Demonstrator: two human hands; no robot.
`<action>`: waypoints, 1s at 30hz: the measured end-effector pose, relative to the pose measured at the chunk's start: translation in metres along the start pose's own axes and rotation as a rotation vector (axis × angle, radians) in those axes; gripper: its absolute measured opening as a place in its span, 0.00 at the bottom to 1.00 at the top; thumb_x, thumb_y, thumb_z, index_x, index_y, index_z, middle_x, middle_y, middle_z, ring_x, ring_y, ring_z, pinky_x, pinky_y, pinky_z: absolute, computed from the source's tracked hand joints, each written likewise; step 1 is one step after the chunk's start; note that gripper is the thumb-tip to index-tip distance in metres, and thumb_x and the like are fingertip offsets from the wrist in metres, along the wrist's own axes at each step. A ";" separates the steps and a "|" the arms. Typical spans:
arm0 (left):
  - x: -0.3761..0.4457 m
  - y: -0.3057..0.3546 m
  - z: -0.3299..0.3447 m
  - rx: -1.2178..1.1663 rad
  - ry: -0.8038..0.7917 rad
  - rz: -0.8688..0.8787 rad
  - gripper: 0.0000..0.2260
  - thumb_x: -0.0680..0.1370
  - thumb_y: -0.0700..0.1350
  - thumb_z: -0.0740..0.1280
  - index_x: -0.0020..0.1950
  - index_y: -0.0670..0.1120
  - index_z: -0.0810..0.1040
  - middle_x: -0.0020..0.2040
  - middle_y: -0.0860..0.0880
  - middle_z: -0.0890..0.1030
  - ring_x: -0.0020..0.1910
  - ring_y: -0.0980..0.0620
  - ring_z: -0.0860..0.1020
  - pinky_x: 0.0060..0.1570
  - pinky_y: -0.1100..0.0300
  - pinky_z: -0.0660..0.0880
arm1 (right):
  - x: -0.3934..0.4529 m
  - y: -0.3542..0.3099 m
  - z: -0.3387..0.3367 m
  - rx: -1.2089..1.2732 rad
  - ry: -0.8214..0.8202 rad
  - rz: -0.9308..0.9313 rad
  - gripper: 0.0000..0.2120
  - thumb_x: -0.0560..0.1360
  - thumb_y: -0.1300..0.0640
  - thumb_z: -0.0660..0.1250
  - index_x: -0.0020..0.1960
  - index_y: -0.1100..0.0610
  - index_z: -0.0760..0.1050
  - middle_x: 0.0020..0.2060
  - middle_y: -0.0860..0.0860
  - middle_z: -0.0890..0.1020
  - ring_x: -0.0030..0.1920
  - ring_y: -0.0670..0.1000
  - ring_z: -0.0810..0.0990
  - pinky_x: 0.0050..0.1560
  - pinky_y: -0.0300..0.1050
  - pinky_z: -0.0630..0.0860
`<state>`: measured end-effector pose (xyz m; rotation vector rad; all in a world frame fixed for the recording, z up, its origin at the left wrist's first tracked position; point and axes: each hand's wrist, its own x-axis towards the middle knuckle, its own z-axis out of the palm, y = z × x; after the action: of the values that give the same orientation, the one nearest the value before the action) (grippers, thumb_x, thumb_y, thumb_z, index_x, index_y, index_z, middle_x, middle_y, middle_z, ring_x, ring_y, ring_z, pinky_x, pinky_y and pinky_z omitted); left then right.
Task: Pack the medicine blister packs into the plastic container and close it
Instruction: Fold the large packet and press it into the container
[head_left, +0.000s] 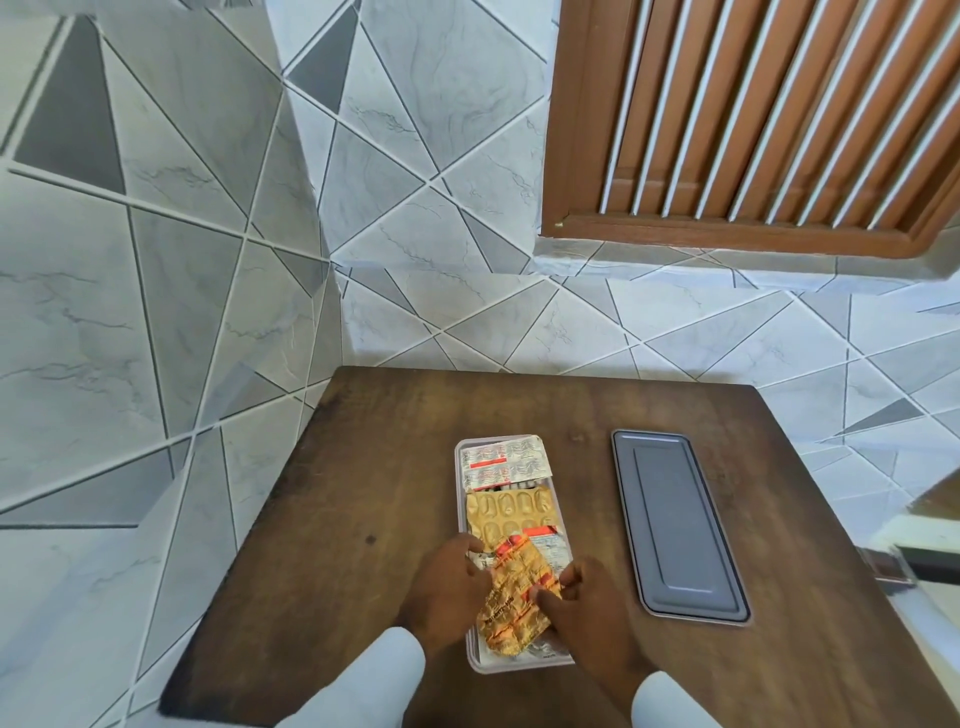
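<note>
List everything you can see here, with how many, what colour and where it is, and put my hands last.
table: one, dark brown wood, against the tiled wall
plastic container: one, clear, open, centre of the table
blister packs: several, exact count unclear; silver and red at the far end, gold in the middle, crumpled gold and orange at the near end
lid: one, grey, flat on the table right of the container, apart from it
window shutter: one, brown slats, upper right
wall tiles: grey and white, geometric
hands: left and right, white sleeves, both holding the crumpled pack over the container

Home: tiled walls (208, 234), louvred wooden window (769, 119).
</note>
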<state>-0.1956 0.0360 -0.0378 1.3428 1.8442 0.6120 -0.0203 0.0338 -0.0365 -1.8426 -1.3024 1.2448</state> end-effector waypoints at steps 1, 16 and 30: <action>0.000 -0.002 0.003 0.038 -0.005 0.026 0.10 0.77 0.54 0.66 0.57 0.58 0.74 0.51 0.57 0.80 0.44 0.57 0.80 0.34 0.71 0.75 | -0.002 -0.001 -0.002 -0.130 0.043 -0.061 0.12 0.73 0.51 0.73 0.43 0.53 0.69 0.41 0.49 0.82 0.39 0.47 0.82 0.34 0.42 0.80; 0.022 -0.025 0.020 0.894 -0.066 0.303 0.34 0.77 0.68 0.40 0.78 0.52 0.39 0.79 0.52 0.37 0.76 0.49 0.33 0.68 0.45 0.25 | -0.009 0.001 0.008 -1.210 -0.103 -0.409 0.37 0.77 0.34 0.38 0.65 0.50 0.78 0.65 0.53 0.78 0.68 0.56 0.73 0.73 0.56 0.38; 0.026 -0.022 0.003 0.863 -0.116 0.358 0.35 0.76 0.70 0.44 0.78 0.54 0.42 0.80 0.54 0.41 0.77 0.50 0.37 0.74 0.43 0.34 | -0.003 -0.002 0.010 -1.185 -0.122 -0.404 0.37 0.74 0.29 0.45 0.72 0.50 0.70 0.71 0.52 0.72 0.71 0.58 0.71 0.67 0.66 0.65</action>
<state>-0.2103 0.0528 -0.0634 2.2351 1.8461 -0.1471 -0.0306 0.0309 -0.0382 -1.9796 -2.6631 0.3101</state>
